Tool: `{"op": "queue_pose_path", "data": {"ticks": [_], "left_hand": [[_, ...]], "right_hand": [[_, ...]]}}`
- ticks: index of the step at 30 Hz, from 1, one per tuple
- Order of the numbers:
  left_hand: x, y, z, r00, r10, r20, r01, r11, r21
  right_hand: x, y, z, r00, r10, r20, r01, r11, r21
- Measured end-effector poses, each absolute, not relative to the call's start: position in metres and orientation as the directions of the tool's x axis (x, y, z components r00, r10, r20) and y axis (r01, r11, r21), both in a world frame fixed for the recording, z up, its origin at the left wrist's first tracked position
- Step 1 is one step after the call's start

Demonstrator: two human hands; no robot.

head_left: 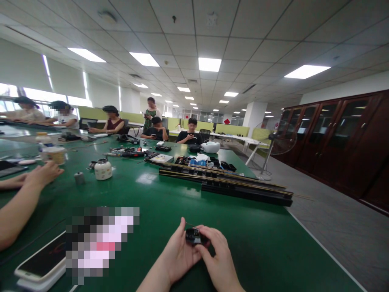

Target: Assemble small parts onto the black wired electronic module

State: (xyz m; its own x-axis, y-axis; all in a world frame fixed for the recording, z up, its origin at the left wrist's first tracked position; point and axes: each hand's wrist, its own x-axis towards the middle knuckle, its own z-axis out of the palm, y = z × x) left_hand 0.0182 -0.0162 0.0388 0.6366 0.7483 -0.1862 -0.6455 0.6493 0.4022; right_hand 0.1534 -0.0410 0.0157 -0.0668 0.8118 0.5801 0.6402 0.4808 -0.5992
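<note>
Both my hands are low in the head view, above the green table (146,239). A small black plastic part (193,237) rests in the fingers of my left hand (178,255), whose thumb points up beside it. The fingers and thumb of my right hand (219,253) pinch the same part from the right side. Some small detail shows on its top, and a thin dark strand sticks out near the left thumb. Its exact kind is too small to make out, and my fingers hide its underside.
A phone (45,255) lies left of my hands, partly blurred out. Another person's arm (27,198) reaches in at left, near a patterned jar (103,169) and a grey cylinder (79,178). Long black rails (246,194) with thin brass-coloured rods lie ahead. Tools (133,153) lie farther back.
</note>
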Motion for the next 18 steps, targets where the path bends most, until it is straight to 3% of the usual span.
{"op": "queue_pose_path", "data": {"ticks": [10, 18], "left_hand": [[0.0199, -0.0207, 0.0433, 0.661, 0.744, -0.101, -0.689, 0.654, 0.313], [0.0221, -0.0191, 0.0420, 0.638, 0.755, -0.151, -0.691, 0.647, 0.322]], "right_hand": [[0.1498, -0.0428, 0.0175, -0.062, 0.819, 0.570, 0.637, 0.473, -0.609], [0.1508, -0.0415, 0.0147, -0.087, 0.818, 0.569, 0.634, 0.486, -0.602]]}}
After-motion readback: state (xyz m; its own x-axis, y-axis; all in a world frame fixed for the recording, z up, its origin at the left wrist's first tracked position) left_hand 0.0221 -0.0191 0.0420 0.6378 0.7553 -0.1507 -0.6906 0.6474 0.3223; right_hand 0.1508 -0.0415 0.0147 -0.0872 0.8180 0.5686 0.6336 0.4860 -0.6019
